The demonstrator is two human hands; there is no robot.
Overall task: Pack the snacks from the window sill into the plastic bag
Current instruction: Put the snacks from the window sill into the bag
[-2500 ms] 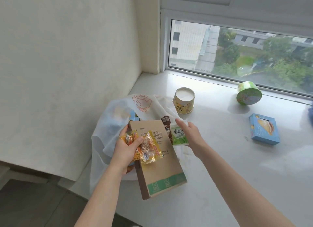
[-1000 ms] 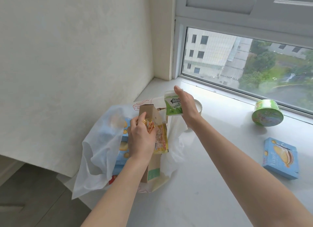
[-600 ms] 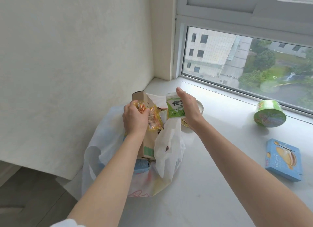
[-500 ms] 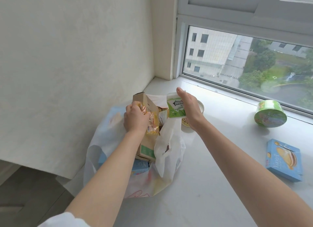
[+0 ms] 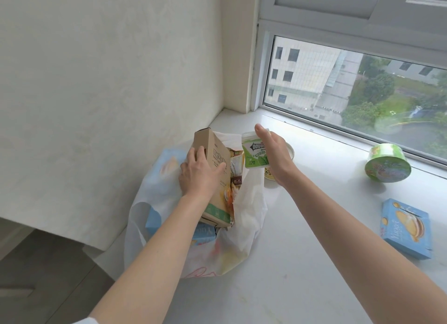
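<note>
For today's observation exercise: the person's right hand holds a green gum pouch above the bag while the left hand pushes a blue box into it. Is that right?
Not quite. In the head view the left hand pushes a brown cardboard box, not a blue one, into the plastic bag. The right hand does hold the green gum pouch above it.

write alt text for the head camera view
A person's left hand grips a brown carton standing in a white plastic bag on a window sill, while the right hand holds a green gum pouch above it. A green tub and blue box lie unpacked.
</note>
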